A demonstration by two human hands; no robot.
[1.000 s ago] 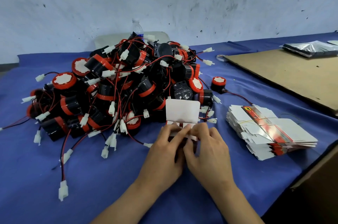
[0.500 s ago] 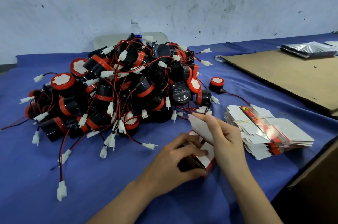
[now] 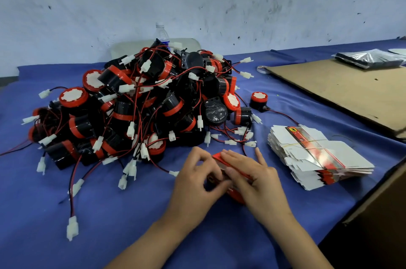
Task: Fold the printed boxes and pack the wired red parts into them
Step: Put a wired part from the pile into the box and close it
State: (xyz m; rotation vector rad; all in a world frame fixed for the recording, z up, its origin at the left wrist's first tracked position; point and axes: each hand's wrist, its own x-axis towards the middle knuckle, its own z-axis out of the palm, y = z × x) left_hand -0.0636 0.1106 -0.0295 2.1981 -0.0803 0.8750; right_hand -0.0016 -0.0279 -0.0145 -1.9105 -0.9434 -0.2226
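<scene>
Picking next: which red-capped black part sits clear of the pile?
The red-capped black round part standing alone, cap up, right of the tangled pile.

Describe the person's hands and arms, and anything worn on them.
The left hand and right hand are bare: no gloves, rings or watch visible. Both forearms are bare too, with no sleeves showing down to the frame's bottom edge.
</scene>
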